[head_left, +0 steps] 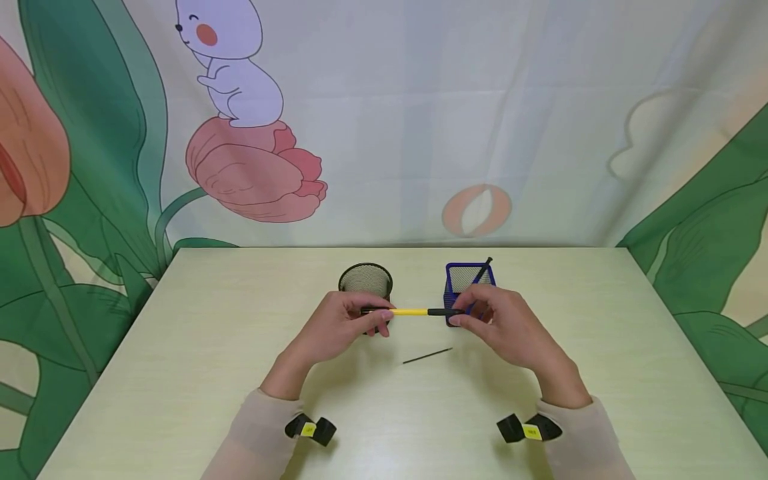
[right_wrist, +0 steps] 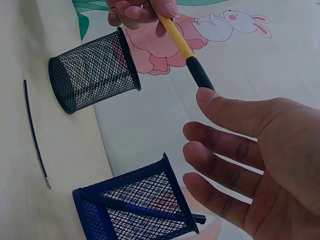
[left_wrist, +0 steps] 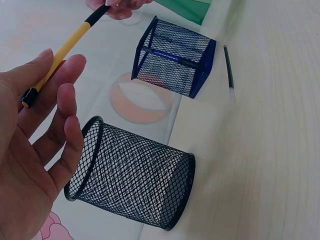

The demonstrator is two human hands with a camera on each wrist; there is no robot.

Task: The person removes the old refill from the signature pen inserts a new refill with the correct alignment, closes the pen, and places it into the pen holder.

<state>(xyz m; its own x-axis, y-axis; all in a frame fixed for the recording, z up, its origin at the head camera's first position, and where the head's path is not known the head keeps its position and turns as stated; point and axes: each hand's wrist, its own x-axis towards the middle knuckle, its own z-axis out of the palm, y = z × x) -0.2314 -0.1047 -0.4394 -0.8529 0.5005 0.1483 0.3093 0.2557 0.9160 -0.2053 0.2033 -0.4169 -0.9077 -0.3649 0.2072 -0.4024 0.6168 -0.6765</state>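
Observation:
A yellow pen [head_left: 411, 312] with black ends is held level above the table by both hands. My left hand [head_left: 339, 325] pinches its black clicker end between thumb and fingers. At the black grip end, my right hand [head_left: 501, 323] pinches it with thumb and fingertips, which hide the tip. Below the pen, a thin dark pen refill [head_left: 427, 355] lies on the table. Behind the left hand stands a round black mesh pen holder [left_wrist: 135, 175] with nothing showing inside. A square blue mesh pen holder [right_wrist: 135, 200], behind the right hand, has a dark pen [head_left: 483, 268] leaning in it.
The pale wooden table [head_left: 180, 347] ends at a printed curtain [head_left: 384, 133] along its back edge. The two pen holders stand near that edge, with a gap between them. Small black wrist cameras are strapped over both sleeves [head_left: 258, 427].

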